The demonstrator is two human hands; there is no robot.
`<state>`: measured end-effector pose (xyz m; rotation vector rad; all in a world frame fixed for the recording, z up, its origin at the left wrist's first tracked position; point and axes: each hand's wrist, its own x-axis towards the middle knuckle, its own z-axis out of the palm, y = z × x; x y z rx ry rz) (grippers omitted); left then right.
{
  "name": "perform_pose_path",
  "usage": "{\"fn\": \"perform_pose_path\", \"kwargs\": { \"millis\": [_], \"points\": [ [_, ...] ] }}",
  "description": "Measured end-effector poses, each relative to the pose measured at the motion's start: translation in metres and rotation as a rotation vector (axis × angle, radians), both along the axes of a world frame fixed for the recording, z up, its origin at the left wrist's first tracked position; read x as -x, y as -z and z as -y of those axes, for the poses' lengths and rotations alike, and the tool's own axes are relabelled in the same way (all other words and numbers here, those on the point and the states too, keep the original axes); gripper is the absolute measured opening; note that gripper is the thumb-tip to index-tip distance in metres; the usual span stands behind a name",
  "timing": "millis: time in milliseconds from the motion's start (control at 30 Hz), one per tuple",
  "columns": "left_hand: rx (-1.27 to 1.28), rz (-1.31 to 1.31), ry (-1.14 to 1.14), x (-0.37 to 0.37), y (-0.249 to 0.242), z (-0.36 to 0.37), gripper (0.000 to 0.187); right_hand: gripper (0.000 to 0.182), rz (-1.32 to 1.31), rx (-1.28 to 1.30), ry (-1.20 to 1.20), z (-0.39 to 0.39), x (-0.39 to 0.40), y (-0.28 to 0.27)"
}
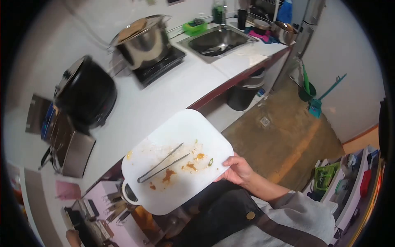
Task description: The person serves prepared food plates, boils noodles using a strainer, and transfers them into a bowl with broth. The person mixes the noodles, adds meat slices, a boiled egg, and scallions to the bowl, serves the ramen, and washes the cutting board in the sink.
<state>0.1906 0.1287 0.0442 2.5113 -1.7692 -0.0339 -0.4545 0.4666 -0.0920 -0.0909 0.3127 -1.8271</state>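
Observation:
My right hand (238, 169) grips the right edge of a white cutting board (185, 127), thumb on top and fingers underneath. The board is held out in front of my body, past the counter's front edge. On it lies a pair of metal tongs (161, 161) with its arms spread apart. Brown sauce smears (168, 175), a yellow-orange blob (200, 156) and a green slice (211, 162) dot the surface. The board's handle hole is at its lower left corner, with no hand seen there. I cannot see my left hand.
Along the white counter (144, 105) stand a black cooker (88, 92), a steel pot (146, 47) on a black hob (160, 66), and a sink (220, 41). Under it is a dark bin (242, 96). A teal dustpan (315, 108) and green bucket (306, 91) stand by the wall.

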Motion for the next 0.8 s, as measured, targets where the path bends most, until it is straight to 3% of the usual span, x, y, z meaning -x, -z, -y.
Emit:
{"fn": "perform_pose_path", "kwargs": {
  "millis": [67,100,133,167,200,333,367,433,500,567,667,733,800],
  "points": [
    [-0.066,-0.209,0.180,0.065,-0.007,0.004,0.021,0.057,-0.049,-0.022,0.029,-0.025,0.051,0.003],
    [-0.135,-0.349,0.297,0.132,-0.016,-0.005,0.023,0.055,-0.087,-0.030,0.066,-0.035,0.074,0.001],
    [-0.093,-0.270,0.428,0.238,-0.037,-0.046,0.027,0.054,-0.124,-0.039,0.101,-0.043,0.096,-0.003],
    [-0.187,-0.399,0.418,0.272,-0.027,-0.036,0.029,0.053,-0.165,-0.043,0.126,-0.047,0.117,-0.002],
    [-0.245,-0.433,0.608,0.324,-0.028,-0.042,0.032,0.052,-0.187,-0.074,0.165,-0.054,0.136,-0.006],
    [-0.289,-0.220,0.966,0.553,-0.069,-0.116,0.034,0.049,-0.235,-0.131,0.302,-0.064,0.202,-0.019],
    [-0.221,-0.249,1.157,0.588,-0.065,-0.121,0.034,0.048,-0.234,-0.130,0.336,-0.063,0.220,-0.017],
    [-0.231,-0.330,1.237,0.659,-0.060,-0.128,0.037,0.047,-0.248,-0.100,0.347,-0.056,0.258,-0.011],
    [-0.058,-0.321,1.521,0.720,-0.035,-0.119,0.040,0.046,-0.243,-0.062,0.347,-0.051,0.294,0.002],
    [-0.064,-0.484,1.541,0.784,0.000,-0.097,0.041,0.045,-0.230,-0.012,0.340,-0.046,0.336,0.010],
    [-0.499,-0.691,1.438,0.876,0.045,-0.064,0.041,0.045,-0.256,-0.021,0.257,-0.033,0.395,0.015],
    [-0.624,-0.826,1.394,0.931,0.119,-0.024,0.038,0.044,-0.263,-0.037,0.247,-0.020,0.432,0.014],
    [-0.726,-0.976,1.341,0.983,0.133,-0.008,0.035,0.045,-0.295,-0.089,0.245,-0.007,0.476,0.000]
  ]
}}
